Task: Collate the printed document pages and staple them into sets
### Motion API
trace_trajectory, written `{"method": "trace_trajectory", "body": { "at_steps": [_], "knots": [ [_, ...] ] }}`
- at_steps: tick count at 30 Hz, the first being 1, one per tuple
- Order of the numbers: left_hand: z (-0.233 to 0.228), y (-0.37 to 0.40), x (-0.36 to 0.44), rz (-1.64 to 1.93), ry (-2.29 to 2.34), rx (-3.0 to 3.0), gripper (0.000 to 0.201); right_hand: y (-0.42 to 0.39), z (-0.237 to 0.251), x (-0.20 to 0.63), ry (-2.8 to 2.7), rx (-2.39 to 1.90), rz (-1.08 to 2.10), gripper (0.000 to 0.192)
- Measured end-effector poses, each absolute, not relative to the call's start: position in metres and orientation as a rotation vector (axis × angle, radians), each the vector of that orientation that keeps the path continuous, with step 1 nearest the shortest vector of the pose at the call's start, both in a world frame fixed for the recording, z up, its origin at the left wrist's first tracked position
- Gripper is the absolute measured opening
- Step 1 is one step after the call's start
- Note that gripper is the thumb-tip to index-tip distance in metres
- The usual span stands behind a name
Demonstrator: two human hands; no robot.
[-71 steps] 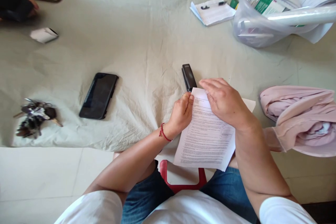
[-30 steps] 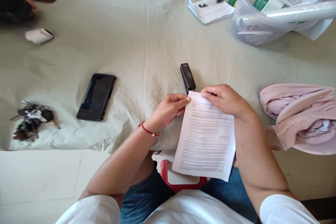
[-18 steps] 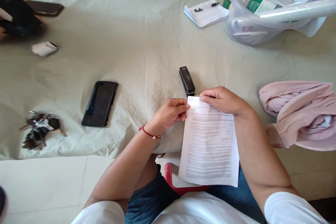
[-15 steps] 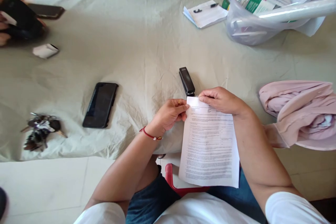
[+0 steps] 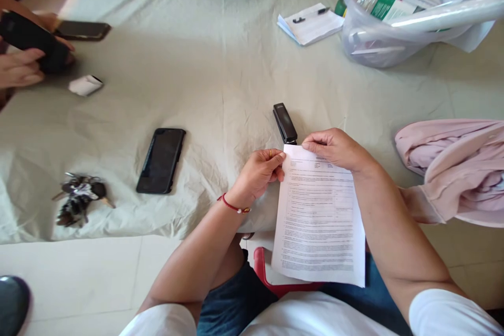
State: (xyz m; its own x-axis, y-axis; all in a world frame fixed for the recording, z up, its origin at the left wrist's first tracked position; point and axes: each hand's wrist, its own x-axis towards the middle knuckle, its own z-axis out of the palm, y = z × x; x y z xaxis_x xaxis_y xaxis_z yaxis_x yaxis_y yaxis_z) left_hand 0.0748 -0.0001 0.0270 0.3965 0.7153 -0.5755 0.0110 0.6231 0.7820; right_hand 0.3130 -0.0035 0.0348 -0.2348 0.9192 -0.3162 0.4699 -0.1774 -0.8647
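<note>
Printed sheets of paper (image 5: pixel 318 220) hang over the table's near edge, above my lap. My left hand (image 5: pixel 262 172) pinches their top left corner between thumb and fingers. Along the top edge, my right hand (image 5: pixel 333 148) grips the same sheets, thumb underneath my view of the fingers cannot be fully made out. A black stapler (image 5: pixel 285 123) lies on the cloth just beyond the paper's top edge, between my two hands; neither hand is on it.
On the cloth-covered table (image 5: pixel 220 84) lie a phone (image 5: pixel 161 160), keys (image 5: pixel 82 194) and a notepad with a pen (image 5: pixel 311 29). A filled plastic tub (image 5: pixel 378 44) and pink cloth (image 5: pixel 452 168) are at right. At far left, another person's hand (image 5: pixel 19 67) holds a dark object.
The whole view has shifted slightly, so the table items appear farther right. My hands keep the same hold on the paper. The other person's hand shows more at left.
</note>
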Motion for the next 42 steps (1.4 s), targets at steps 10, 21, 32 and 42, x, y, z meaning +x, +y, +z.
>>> {"method": "trace_trajectory", "body": {
  "at_steps": [10,21,32,42],
  "knots": [
    [0.028,-0.002,0.078,0.548,1.129,0.828,0.019,-0.004,0.03,0.306,-1.742,-1.637,1.27,0.034],
    [0.017,-0.01,0.076,0.645,1.146,0.978,0.023,-0.012,0.054,0.318,-2.073,-1.582,0.996,0.037],
    [0.019,-0.008,0.082,0.677,1.289,0.937,0.027,-0.013,0.059,0.326,-2.024,-1.849,1.028,0.033],
    [0.024,0.004,0.078,0.495,1.434,1.212,0.032,-0.003,0.031,0.336,-1.975,-1.919,0.924,0.023]
  ]
}}
